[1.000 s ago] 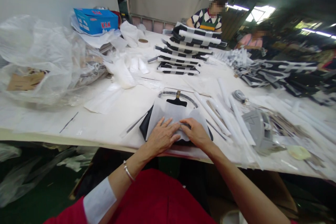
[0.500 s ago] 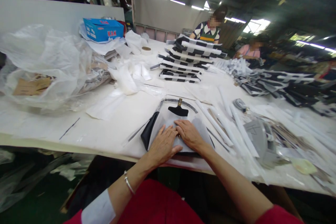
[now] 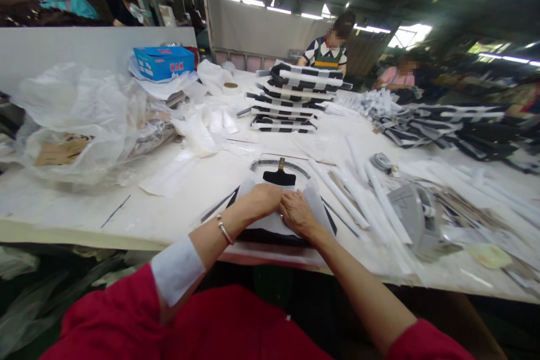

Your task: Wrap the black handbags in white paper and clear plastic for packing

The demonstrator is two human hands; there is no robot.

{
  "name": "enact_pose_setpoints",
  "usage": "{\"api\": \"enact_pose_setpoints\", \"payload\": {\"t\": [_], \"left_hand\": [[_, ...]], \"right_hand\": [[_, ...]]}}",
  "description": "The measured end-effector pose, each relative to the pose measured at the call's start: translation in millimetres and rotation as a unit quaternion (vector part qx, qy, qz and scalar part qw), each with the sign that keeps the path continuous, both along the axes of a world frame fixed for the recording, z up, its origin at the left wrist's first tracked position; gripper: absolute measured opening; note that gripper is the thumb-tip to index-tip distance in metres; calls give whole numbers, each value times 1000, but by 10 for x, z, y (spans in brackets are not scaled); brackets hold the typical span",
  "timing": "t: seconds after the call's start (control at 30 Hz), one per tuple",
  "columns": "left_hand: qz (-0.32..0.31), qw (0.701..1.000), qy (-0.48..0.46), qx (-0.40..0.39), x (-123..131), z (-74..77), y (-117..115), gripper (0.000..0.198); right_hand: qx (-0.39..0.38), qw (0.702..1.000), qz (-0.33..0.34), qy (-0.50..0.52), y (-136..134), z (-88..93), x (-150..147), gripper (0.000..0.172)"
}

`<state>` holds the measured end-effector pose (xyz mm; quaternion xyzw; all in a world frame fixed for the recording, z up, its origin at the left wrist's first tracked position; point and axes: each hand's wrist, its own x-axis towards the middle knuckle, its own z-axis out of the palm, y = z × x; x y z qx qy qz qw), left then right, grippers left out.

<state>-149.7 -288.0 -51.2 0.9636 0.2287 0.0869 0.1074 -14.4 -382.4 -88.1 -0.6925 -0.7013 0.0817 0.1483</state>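
A black handbag point(image 3: 276, 236) lies at the table's front edge, a thin white sheet point(image 3: 314, 197) spread over its face. Its curved handle point(image 3: 301, 170) carries a clear wrapping and points away from me. A black tab point(image 3: 278, 178) with a gold-coloured metal piece point(image 3: 281, 163) lies above the sheet. My left hand point(image 3: 265, 198) is closed at the sheet's upper part, just below the tab; its fingertips are mostly hidden. Right against it, my right hand point(image 3: 298, 212) has its fingers bent and pinched on the sheet. A small gold-coloured spot shows beside the right fingers.
Behind the bag stands a stack of black-and-white wrapped pieces point(image 3: 287, 107). Plastic bags point(image 3: 84, 118) and a blue box point(image 3: 164, 62) are at left. White strips point(image 3: 382, 197), a grey tape dispenser point(image 3: 411, 216) and more dark pieces point(image 3: 455, 124) lie at right. Co-workers sit beyond.
My left hand has gone from lying flat on the sheet to closing near the tab, its wrist raised. My right fingers have curled in. The view has shifted slightly.
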Motion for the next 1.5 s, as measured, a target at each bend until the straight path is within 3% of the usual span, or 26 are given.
{"api": "enact_pose_setpoints", "payload": {"t": [0.13,0.33,0.4,0.57,0.63,0.77,1.1,1.23,1.5], "left_hand": [[78,995,-6,68,2,-233,-158,24],[90,986,-64,127,-127,-361,-177,19],[93,983,-79,136,-123,-379,-154,20],[106,984,-71,124,-97,-436,-129,25],[108,984,-75,124,-97,-460,-121,25],[113,983,-78,123,-101,-496,-98,27],[143,980,-59,124,-72,-511,-87,31],[148,980,-72,114,-74,-492,-77,30],[162,978,-70,110,-66,-451,-54,30]], "right_hand": [[14,999,-33,4,5,-23,-13,31],[23,993,-57,-102,-11,94,-88,31],[-29,989,-55,-133,13,217,-87,34],[-279,947,-24,-160,246,602,3,49],[-316,936,-18,-157,370,685,40,50],[-279,946,-21,-162,473,639,62,44],[-46,985,-66,-152,182,129,195,37],[-37,986,-74,-145,212,81,213,37],[-86,981,-78,-155,313,102,217,55]]}}
